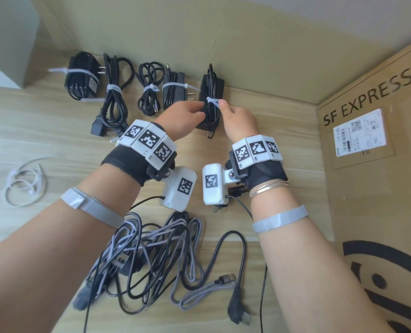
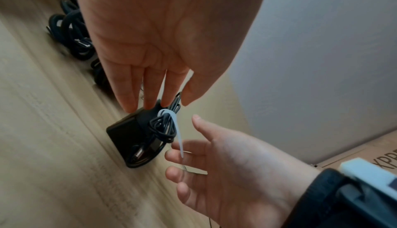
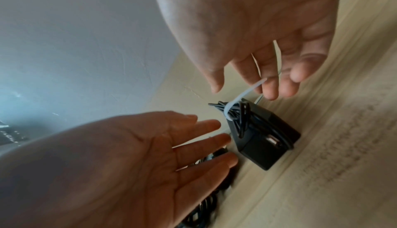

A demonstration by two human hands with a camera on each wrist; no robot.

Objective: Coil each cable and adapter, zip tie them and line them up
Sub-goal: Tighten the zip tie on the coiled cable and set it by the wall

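Note:
A black adapter (image 1: pixel 217 81) with its cable coiled on top lies by the wall at the right end of a row of tied bundles. A white zip tie (image 1: pixel 211 100) circles it, and the tail (image 2: pixel 178 134) sticks out toward my right hand. My left hand (image 1: pixel 187 114) reaches in from the left with straight fingers (image 2: pixel 150 87), whose tips touch the adapter (image 2: pixel 126 133). My right hand (image 1: pixel 234 116) hovers just right of the adapter (image 3: pixel 268 146). Its fingers (image 3: pixel 268 87) are relaxed and spread, brushing the zip tie (image 3: pixel 242 94), with the thumb held apart.
Several tied bundles line the wall: an adapter (image 1: pixel 82 78), two cables (image 1: pixel 114 90) (image 1: pixel 149 87) and another adapter (image 1: pixel 175 90). A tangle of loose cables (image 1: pixel 151 248) lies near me, white zip ties (image 1: pixel 24 186) at left. A cardboard box (image 1: pixel 368 152) stands on the right.

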